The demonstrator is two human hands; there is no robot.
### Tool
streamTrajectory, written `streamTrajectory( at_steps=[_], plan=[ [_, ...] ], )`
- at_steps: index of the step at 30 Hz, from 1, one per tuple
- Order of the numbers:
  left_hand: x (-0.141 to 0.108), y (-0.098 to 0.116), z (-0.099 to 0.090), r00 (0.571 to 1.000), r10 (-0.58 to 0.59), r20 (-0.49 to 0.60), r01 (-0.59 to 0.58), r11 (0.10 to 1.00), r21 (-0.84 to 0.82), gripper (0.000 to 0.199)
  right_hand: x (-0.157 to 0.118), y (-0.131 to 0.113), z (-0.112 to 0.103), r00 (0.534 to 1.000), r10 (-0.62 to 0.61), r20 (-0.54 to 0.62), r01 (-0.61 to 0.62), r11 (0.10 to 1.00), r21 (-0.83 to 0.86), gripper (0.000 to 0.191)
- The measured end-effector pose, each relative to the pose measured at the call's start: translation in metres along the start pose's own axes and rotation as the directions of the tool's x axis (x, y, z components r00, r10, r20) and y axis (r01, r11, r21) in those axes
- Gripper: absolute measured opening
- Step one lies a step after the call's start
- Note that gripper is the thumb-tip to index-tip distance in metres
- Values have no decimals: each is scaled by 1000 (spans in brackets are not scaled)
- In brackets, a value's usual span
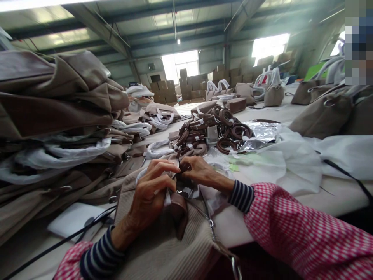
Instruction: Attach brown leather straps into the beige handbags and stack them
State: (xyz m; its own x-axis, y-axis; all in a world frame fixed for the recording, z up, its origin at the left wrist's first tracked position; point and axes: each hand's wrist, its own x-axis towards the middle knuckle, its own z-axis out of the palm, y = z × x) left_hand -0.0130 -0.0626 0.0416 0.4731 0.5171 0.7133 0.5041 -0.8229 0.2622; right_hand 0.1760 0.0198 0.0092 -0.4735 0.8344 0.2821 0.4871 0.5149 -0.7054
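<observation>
A beige ribbed handbag (175,252) with brown leather trim lies tilted in front of me, its mouth facing away. My left hand (153,194) is closed on its upper edge, next to a brown leather tab (179,214). At the opening, my right hand (198,171) has its fingers pinched together around a small dark piece, which I cannot make out. A metal zip (199,210) runs from the opening toward a strap end with a metal clasp (236,268). Inside the bag, a little crinkled lining or wrapping shows below my right hand.
Stacked handbags (58,97) rise high at the left, beside a white flat box (77,219) and a black cord. Coiled brown straps (215,128) are heaped beyond my hands. White wrapping sheets (291,163) spread at the right, with more handbags (323,109) behind.
</observation>
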Motion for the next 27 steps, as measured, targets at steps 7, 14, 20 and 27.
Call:
streamTrajectory(
  at_steps=[7,14,20,27],
  plan=[
    [18,-23,-19,873,-14,488,-103,972,212,43,-14,-5,17,984,-101,147,148,922,-359,23],
    [42,-19,-13,645,-65,761,-287,903,321,27,-16,0,34,995,-50,91,84,903,-422,21],
    [57,-26,-24,551,-63,832,-217,952,216,39,-17,5,36,995,-94,44,104,895,-435,23],
    [75,-9,-67,483,-196,853,-180,932,316,34,-21,0,35,970,-241,-1,213,860,-463,19]
  ],
)
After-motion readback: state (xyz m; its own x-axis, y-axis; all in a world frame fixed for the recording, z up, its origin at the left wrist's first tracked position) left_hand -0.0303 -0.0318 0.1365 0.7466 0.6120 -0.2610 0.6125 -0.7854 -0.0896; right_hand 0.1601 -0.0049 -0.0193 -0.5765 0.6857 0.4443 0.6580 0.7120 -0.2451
